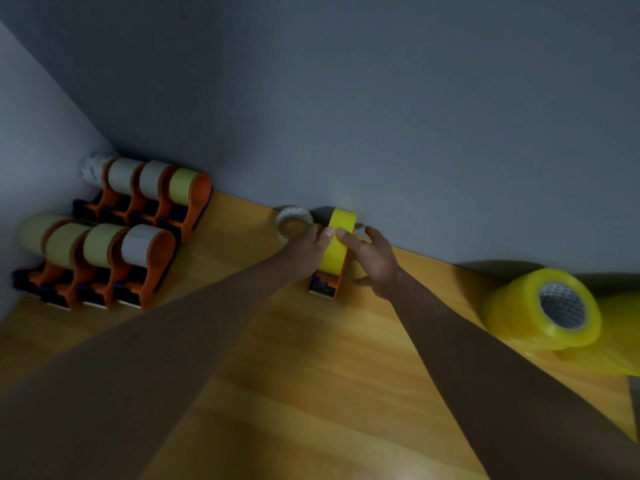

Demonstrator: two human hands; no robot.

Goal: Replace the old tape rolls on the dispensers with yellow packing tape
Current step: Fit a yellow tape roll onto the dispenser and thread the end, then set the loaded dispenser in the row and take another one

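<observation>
Both hands [346, 252] grip yellow roll [336, 242].

Your hands [311, 249] cover the dispenser [325, 284] sides. The wrapped yellow rolls [540, 308] blur and run off the right edge. The far-corner roll [92, 165] is unreadable.

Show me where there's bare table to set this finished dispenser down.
Bare table lies between your forearms, and between the dispenser rows and left hand. Crowded: the left corner, and the right edge by the yellow tape stack.
</observation>
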